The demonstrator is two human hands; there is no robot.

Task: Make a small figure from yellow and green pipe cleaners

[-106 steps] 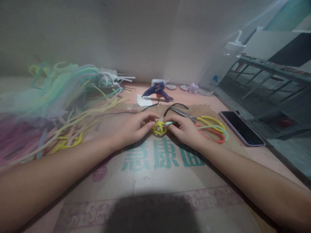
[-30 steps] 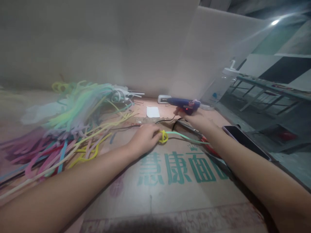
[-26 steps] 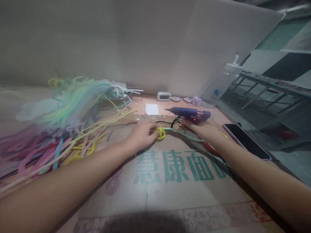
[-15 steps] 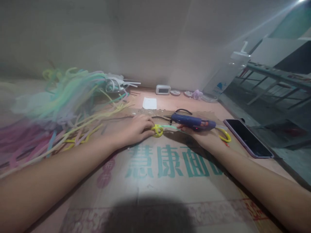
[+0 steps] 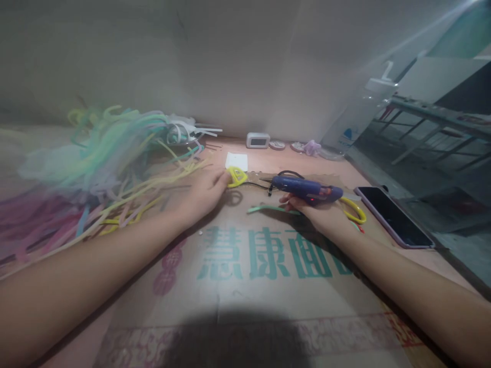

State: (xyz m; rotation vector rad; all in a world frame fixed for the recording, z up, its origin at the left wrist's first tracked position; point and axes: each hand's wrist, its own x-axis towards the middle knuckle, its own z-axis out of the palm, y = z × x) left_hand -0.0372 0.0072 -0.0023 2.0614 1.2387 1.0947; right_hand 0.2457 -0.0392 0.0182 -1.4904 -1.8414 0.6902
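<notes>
My left hand (image 5: 205, 191) pinches a small yellow woven strip piece (image 5: 237, 177) and holds it lifted a little above the cardboard sheet (image 5: 268, 286). My right hand (image 5: 320, 213) grips a blue glue gun (image 5: 307, 188) with its nozzle pointing left toward the yellow piece; a red light glows on its body. A loose mint-green strip (image 5: 268, 208) lies on the cardboard between the two hands. Yellow-handled scissors (image 5: 355, 212) lie partly hidden behind my right hand.
A big heap of pastel plastic strips (image 5: 99, 163) covers the left side. A phone (image 5: 393, 222) lies at the right edge. Against the back wall sit a small white clock (image 5: 258, 140), a white paper patch (image 5: 237, 160) and small trinkets (image 5: 311, 148). The glue gun's black cord (image 5: 286, 174) loops behind it.
My right hand left the strip, fetched the glue gun from the back and brought it forward. My left hand lifted the yellow piece away, and the mint strip came free onto the cardboard.
</notes>
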